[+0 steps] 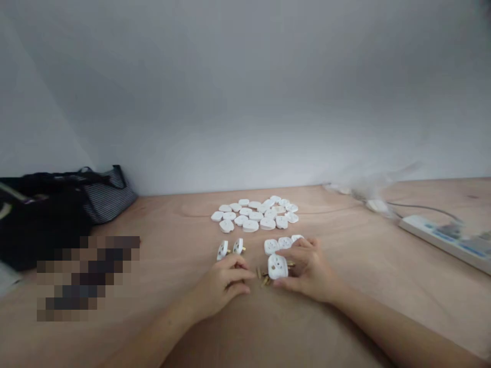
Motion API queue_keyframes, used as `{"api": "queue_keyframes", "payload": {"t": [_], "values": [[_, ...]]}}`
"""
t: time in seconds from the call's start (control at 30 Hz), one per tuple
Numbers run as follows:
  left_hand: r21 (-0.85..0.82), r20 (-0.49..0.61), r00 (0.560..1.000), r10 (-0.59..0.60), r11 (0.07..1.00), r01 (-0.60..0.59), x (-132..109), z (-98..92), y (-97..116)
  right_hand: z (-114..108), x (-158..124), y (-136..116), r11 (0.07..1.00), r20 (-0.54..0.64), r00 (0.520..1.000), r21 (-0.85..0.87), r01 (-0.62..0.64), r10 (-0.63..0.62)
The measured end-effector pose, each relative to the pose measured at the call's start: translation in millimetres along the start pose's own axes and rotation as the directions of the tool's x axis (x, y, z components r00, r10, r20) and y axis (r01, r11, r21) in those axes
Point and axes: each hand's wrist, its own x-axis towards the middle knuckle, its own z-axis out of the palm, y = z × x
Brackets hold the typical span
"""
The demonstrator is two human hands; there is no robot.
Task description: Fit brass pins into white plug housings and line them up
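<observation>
My right hand [309, 271] pinches a white plug cover [277, 266] with three holes, holding it just above the wooden table [172, 235]. My left hand [226, 283] rests beside it with fingers curled, fingertips near several small brass pins [263, 276] lying on the table. Two assembled white plugs [230, 249] with brass prongs stand just beyond my left hand. A few white covers [279, 244] lie right behind my right hand. Farther back sits a cluster of several white plug covers [255, 213].
A black and striped bag [57, 209] lies at the left against the wall. A white power strip [447, 239] with its cable sits at the right, with clear plastic wrap [374, 191] behind it. A pixelated patch covers part of the table at left.
</observation>
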Motion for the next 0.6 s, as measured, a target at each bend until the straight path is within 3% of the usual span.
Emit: {"api": "queue_keyframes", "payload": {"t": [0.1,0.2,0.33,0.43,0.6], "values": [[-0.007,0.053,0.997,-0.056,0.998,0.057,-1,1.3,-4,1,0,0,1.0,-0.005,1.0,-0.002,0.001,-0.001],[-0.035,0.018,0.995,-0.096,0.995,0.097,-1,4.1,-6,2,0,0,1.0,-0.009,1.0,0.013,0.014,-0.014],[-0.082,-0.1,0.992,-0.076,0.994,0.068,1,8.2,-3,1,1,-2,0.999,0.017,0.999,0.024,0.047,-0.048],[-0.072,-0.251,0.966,-0.062,0.996,0.045,3,10.3,5,1,1,-7,0.996,0.043,0.996,0.049,0.071,-0.074],[0.033,-0.378,0.921,0.092,0.996,-0.086,8,14.0,22,3,0,-16,0.993,0.022,0.996,0.075,0.088,-0.09]]}}
